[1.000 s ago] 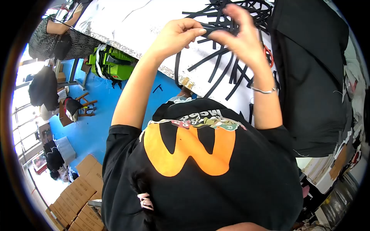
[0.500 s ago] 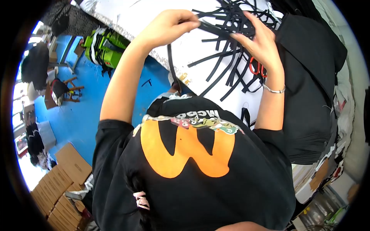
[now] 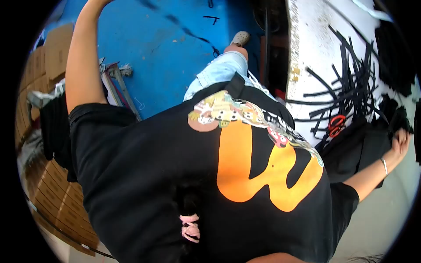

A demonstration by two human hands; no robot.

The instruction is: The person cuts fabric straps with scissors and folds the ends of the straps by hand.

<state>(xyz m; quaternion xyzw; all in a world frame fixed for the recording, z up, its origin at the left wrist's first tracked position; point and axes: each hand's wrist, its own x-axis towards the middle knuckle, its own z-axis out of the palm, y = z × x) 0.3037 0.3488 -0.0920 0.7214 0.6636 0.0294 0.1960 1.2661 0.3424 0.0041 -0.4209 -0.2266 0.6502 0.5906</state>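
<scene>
At the far right, my right hand (image 3: 400,142), with a bracelet at the wrist, has its fingers curled together against the edge of dark cloth (image 3: 392,111). What they hold, if anything, I cannot make out. My left forearm (image 3: 83,61) reaches up to the top left edge, where the hand lies out of view. A blurred black strip (image 3: 188,31) runs from the top edge down through the air over the floor. A loose heap of black strips (image 3: 353,83) lies on the white tabletop (image 3: 309,65). Red-handled scissors (image 3: 337,126) rest at the heap's near side.
Folded black fabric (image 3: 364,142) lies beside the table, below the scissors. Stacked cardboard boxes (image 3: 66,206) stand at left. A short black scrap (image 3: 212,18) lies on the blue floor (image 3: 140,48). My foot in a grey clog (image 3: 240,38) is near the table leg.
The view has turned to the left. Both hands have left the strip heap: the left went out past the top left edge, the right moved to the dark cloth at far right.
</scene>
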